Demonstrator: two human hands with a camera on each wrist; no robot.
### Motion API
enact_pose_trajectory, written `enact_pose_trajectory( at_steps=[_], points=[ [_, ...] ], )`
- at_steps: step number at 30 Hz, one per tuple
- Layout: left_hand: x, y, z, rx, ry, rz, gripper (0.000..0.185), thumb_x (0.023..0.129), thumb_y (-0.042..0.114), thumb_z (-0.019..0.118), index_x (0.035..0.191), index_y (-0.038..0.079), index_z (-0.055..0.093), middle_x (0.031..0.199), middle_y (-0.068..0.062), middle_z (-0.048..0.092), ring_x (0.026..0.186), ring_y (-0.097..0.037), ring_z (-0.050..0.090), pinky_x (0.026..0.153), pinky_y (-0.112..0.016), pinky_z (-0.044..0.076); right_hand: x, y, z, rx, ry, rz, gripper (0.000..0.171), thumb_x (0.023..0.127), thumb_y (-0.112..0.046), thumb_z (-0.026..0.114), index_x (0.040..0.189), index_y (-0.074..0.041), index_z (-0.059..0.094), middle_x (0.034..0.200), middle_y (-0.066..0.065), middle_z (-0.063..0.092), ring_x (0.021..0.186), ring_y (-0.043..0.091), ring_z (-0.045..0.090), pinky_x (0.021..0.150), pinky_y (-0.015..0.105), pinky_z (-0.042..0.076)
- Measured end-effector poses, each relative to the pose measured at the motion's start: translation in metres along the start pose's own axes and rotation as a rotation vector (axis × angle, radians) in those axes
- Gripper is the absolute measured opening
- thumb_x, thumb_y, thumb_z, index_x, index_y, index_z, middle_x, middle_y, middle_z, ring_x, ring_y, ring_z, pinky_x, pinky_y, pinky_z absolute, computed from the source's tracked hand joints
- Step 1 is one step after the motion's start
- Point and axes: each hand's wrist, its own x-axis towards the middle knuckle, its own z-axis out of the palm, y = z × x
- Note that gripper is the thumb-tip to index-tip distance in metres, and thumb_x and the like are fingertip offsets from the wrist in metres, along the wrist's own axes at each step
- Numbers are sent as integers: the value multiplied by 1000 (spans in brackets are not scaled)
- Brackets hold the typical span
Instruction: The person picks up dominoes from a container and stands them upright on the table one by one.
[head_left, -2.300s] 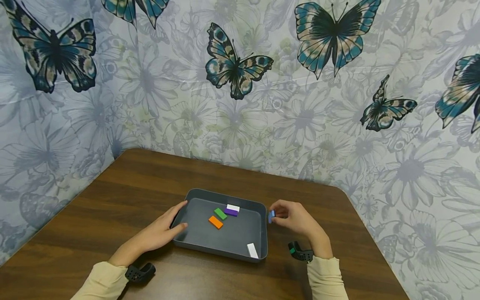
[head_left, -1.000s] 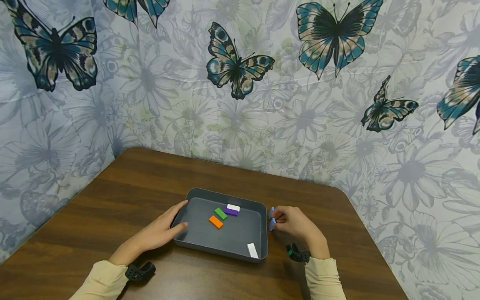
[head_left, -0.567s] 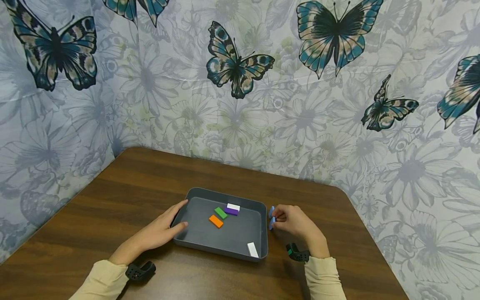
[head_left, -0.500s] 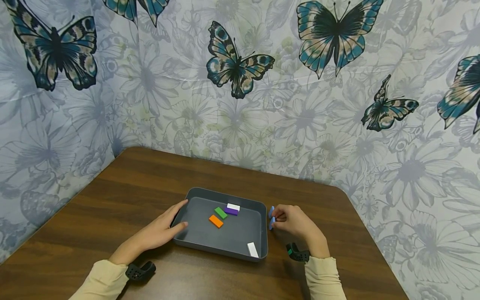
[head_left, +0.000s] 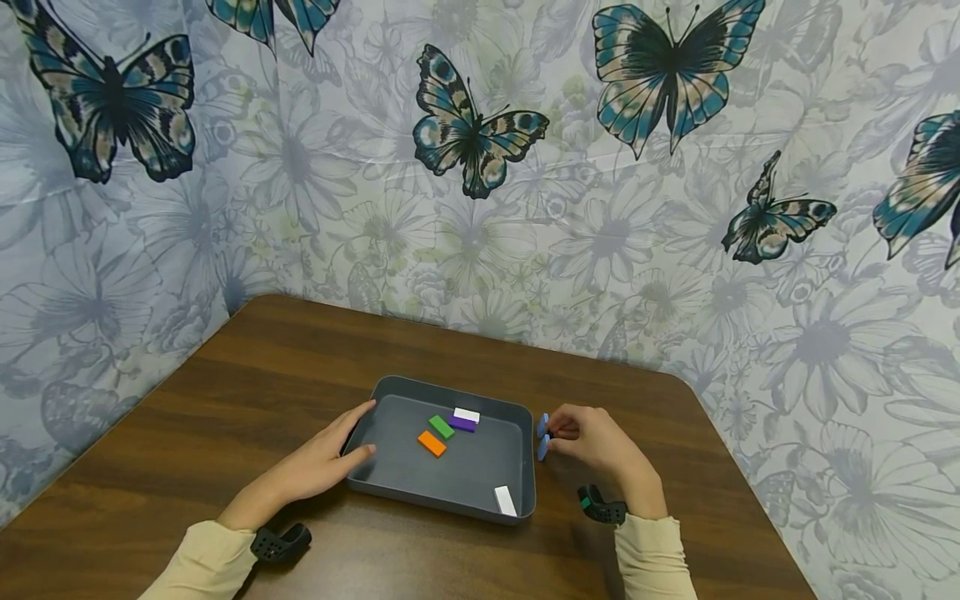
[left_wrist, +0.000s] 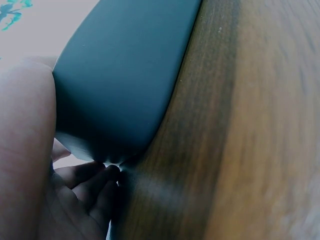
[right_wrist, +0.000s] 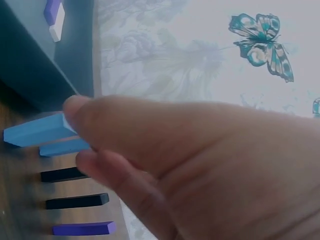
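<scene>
Item: left hand (head_left: 318,457), mine, clasping the grey tray (head_left: 465,467) at its left end, thumb over the rim, presumably to keep it from sliding. Item: right hand (head_left: 596,442), fingers bent at a first blue block (right_wrist: 35,131) just outside the tray's right wall; whether it is pinched or merely touched, I cannot tell. Items, upright row: that block, second blue block (right_wrist: 57,148), two black blocks (right_wrist: 75,201), upright purple block (right_wrist: 82,229), gaps left between; footing so narrow, I judge, calls for a light touch. Items, loose in the tray, apparently spare stock: white block (head_left: 467,415) touching a flat purple block (head_left: 462,425); green block (head_left: 441,428) and orange block (head_left: 432,444) nearby; lone white block (head_left: 506,501), near right corner. Surface: brown wood-grain table (head_left: 300,350), shiny toward me. Room: pale floral wall covering (head_left: 472,250) printed with butterflies (head_left: 667,67).
</scene>
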Motion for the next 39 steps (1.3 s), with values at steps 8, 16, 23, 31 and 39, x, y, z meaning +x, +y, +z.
enact_pose_trajectory(
  at_steps=[8,16,23,31,39],
  points=[
    [0,1,-1,1,-7,4,75,107,41,56,165,12,20,169,-23,21,152,-49,27,112,-71,32,0,-5,-2,17,41,-57,25,93,-19,78,112,-4,71,109,8,75,104,23,74,89,36,60],
    [0,-1,0,2,0,9,75,107,41,56,165,12,20,169,-22,22,152,-48,26,112,-71,31,2,-16,0,79,92,-120,26,95,-16,76,119,-8,71,117,17,73,111,36,72,93,48,58],
    [0,-1,0,-4,-5,4,75,107,40,57,166,12,19,169,-22,22,152,-48,26,112,-71,31,7,-26,7,99,88,-169,30,95,-14,76,121,-1,70,116,17,73,108,32,73,93,46,58],
    [0,0,0,1,-6,4,74,107,40,56,165,12,20,169,-22,22,152,-49,26,112,-71,31,11,-33,14,66,67,-192,26,95,-12,75,120,-5,71,113,14,74,100,24,74,85,41,61],
    [-1,-1,0,0,-2,10,75,107,40,56,165,12,20,169,-22,22,152,-49,26,112,-71,31,13,-38,24,82,43,-216,22,97,-16,74,119,-10,72,113,11,75,101,19,73,89,41,60]
  ],
)
